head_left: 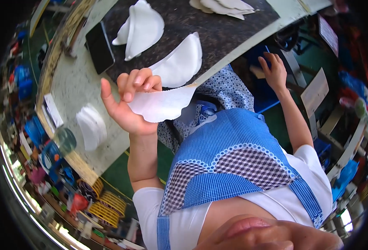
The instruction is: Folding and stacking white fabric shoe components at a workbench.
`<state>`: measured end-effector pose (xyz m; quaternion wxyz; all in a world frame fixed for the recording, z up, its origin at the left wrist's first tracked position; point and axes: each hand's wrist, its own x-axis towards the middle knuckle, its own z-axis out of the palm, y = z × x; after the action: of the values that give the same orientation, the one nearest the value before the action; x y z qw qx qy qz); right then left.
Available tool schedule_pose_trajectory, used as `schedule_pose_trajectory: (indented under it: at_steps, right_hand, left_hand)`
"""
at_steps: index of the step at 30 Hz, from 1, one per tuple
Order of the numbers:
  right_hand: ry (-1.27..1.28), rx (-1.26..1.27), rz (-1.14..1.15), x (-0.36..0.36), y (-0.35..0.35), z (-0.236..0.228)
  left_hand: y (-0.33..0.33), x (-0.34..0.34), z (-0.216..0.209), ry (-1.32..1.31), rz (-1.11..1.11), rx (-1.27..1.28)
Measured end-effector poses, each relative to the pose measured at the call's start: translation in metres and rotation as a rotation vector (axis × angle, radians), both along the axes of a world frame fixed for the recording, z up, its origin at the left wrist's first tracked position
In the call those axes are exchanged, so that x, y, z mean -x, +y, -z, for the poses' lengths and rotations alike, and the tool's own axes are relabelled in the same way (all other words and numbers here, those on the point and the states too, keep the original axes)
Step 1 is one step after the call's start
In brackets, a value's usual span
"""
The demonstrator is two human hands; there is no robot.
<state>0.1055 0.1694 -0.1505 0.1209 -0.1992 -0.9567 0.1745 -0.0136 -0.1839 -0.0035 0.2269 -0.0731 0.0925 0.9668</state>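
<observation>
My left hand [136, 98] is raised over the table's near side. Its fingers curl against a thin white crescent-shaped piece [165, 103] with a wavy lower edge, held level in front of my apron. Just beyond it, a larger white curved piece [180, 62] lies on the dark table mat [225, 37]. More white curved pieces [144, 31] overlap farther off. Out to the right, my right hand [274, 71] reaches over a blue bin [271, 100]. Its fingers are spread and I see nothing in them.
A stack of white pieces [91, 127] sits on the table's left part. Near it are a dark flat tablet-like device [99, 48], a hammer-like tool [68, 49] and a clear container [65, 140]. Off-white flat pieces [222, 7] lie at the far edge. Yellow baskets [109, 206] stand lower left.
</observation>
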Motion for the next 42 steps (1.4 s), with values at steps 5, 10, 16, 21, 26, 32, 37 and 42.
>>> schedule_pose_trajectory:
  at_steps: [5, 10, 16, 21, 26, 32, 37, 42]
  right_hand:
    - [-0.061, 1.06, -0.518, 0.052, -0.094, -0.123]
    - [-0.537, 1.167, -0.834, 0.075, -0.132, -0.145]
    - [-0.544, 1.238, -0.834, 0.073, -0.139, -0.143]
    - [-0.518, 1.443, -0.583, 0.069, -0.14, -0.138]
    - [-0.264, 1.863, -0.43, 0.041, -0.045, -0.078]
    - [-0.499, 1.167, -0.274, 0.028, -0.018, -0.077]
    - [-0.466, 1.239, -0.661, 0.046, -0.111, -0.129]
    - [-0.535, 1.278, -0.737, 0.046, -0.114, -0.122]
  left_hand:
    - [-0.003, -0.015, -0.002, 0.077, 0.079, 0.052]
    - [0.001, -0.019, -0.005, 0.217, 0.148, 0.149]
    - [-0.002, -0.026, -0.004, 0.149, 0.128, -0.072]
    - [-0.005, -0.024, 0.0, 0.17, 0.09, -0.107]
    - [-0.04, -0.023, -0.012, 0.232, -0.027, -0.107]
    - [-0.049, -0.037, 0.006, 0.599, 0.143, 0.881]
    - [0.001, -0.047, 0.015, 1.081, 0.167, 1.418]
    - [-0.024, -0.059, 0.002, 0.468, 0.401, 1.227]
